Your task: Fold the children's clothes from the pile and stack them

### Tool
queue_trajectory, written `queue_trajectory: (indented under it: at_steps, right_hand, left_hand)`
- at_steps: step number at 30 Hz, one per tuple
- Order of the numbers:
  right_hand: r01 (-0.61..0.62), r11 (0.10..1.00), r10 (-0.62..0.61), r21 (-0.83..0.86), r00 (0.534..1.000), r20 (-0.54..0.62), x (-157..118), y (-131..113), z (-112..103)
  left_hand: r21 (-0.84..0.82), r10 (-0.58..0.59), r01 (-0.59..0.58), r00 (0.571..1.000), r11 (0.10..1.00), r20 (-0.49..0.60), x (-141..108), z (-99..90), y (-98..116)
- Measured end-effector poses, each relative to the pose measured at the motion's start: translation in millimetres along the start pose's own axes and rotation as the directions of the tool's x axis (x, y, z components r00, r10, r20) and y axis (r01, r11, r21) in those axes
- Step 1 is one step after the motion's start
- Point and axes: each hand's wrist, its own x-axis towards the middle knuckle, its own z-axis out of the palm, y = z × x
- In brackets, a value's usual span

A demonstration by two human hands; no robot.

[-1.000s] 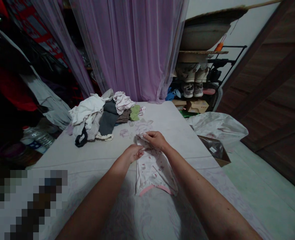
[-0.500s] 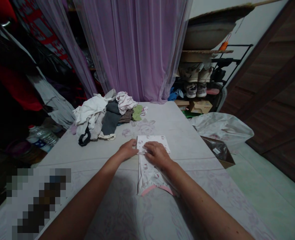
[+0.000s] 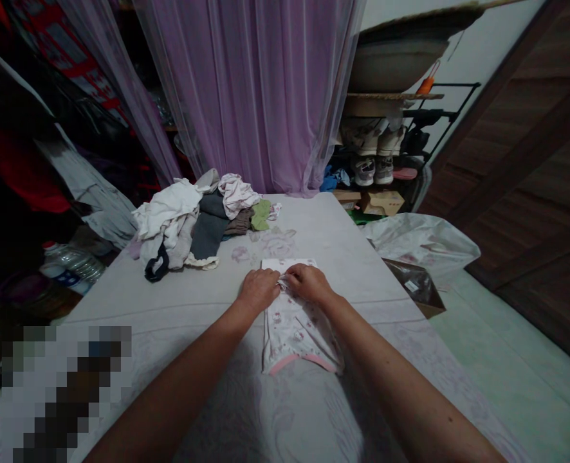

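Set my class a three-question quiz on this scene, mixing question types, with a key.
1. True or false: the left hand and the right hand both touch the printed white garment.
2. What hangs behind the clothes heap? A) a sheer lilac curtain B) a bath towel C) a woven rug
3. Fill in the blank: the trim along the garment's nearest edge is ____.

Key: 1 true; 2 A; 3 pink

Pale floral-sheeted bed (image 3: 338, 251); crumpled clothes heap (image 3: 188, 225) far left; white printed garment (image 3: 297, 337), pink-trimmed, centre.
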Motion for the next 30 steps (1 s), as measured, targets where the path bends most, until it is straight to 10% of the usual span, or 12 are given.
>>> queue_trajectory:
  at_steps: [7,30]
  right_hand:
    - [0.186,0.982,-0.183,-0.038,0.981,0.066,-10.5,12.9,1.6]
    - [0.026,0.984,-0.032,0.175,0.999,0.032,9.8,29.5,3.3]
  left_hand:
    - [0.109,0.085,-0.086,0.996,0.99,0.015,8.8,4.3,1.5]
    - [-0.037,-0.016,0.014,0.999,0.999,-0.049,9.5,1.8,4.4]
